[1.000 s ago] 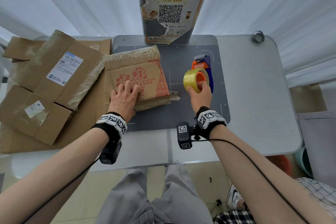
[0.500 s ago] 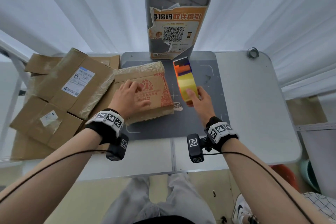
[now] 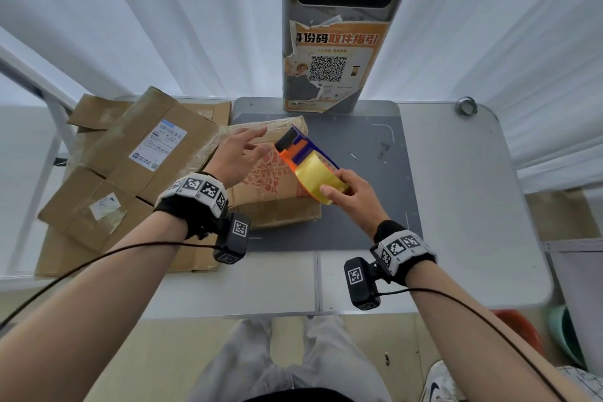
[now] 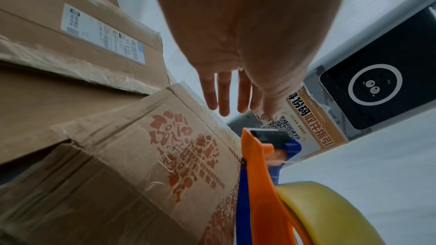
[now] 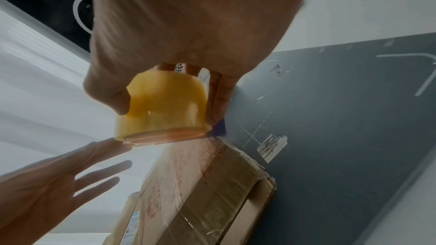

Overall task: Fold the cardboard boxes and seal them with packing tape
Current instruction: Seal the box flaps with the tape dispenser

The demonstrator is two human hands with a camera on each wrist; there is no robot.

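At about nine o'clock on the table [image 3: 456,206], a pile of cardboard boxes [image 3: 107,179] is seen, one bearing a white shipping label [image 3: 158,148]; glossy film crosses several seams, so these are judged already sealed, though not every seam is visible. Toward the centre, the box with red print [image 3: 274,192] lies on the dark mat [image 3: 368,179], old tape showing along its edges; whether its top seam is closed cannot be told. The left hand [image 3: 236,157] is held above this box, fingers spread and straight, nothing gripped. Just beside it, toward three o'clock, the tape dispenser [image 3: 308,161] with its yellow roll is clasped in the right hand [image 3: 350,194], thumb and fingers curled round the roll, and is raised over the box. No strip is seen drawn out, so fresh taping of this box is judged still to come.
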